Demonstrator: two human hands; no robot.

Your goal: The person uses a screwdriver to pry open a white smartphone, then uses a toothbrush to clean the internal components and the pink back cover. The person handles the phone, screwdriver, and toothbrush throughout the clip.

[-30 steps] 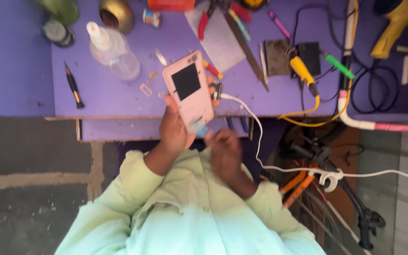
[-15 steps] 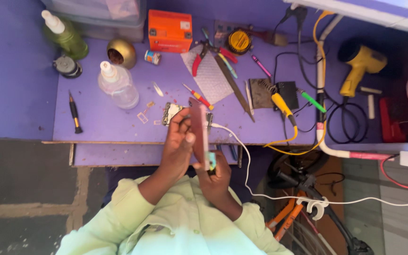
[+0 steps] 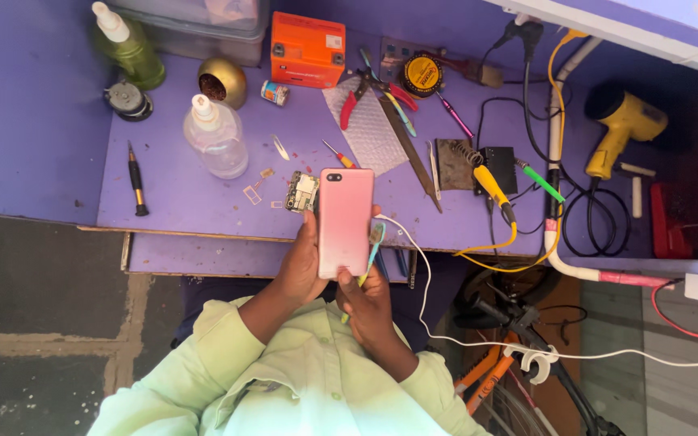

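A pink phone [image 3: 346, 221] is held back-side up in front of the purple desk edge. My left hand [image 3: 300, 266] grips it along its left side. My right hand [image 3: 367, 303] supports its lower end from below and also holds a thin green tool [image 3: 371, 255] that sticks up beside the phone's right edge. Just above the left hand a small circuit board [image 3: 302, 191] lies on the purple desk [image 3: 195, 206], with a few tiny metal parts [image 3: 252, 192] next to it.
On the desk: a clear squeeze bottle [image 3: 214, 139], a green bottle [image 3: 127, 47], an orange box [image 3: 308, 51], red pliers [image 3: 352, 103], a tape measure [image 3: 422, 74], a yellow soldering iron [image 3: 494, 190], a yellow heat gun [image 3: 621, 129], a black screwdriver [image 3: 135, 179]. A white cable [image 3: 478, 339] and bicycle [image 3: 519, 363] are at right.
The phone has turned from screen-up, through edge-on, to back-side up. Both hands stay on it. The camera view has shifted, showing more of the desk's far side.
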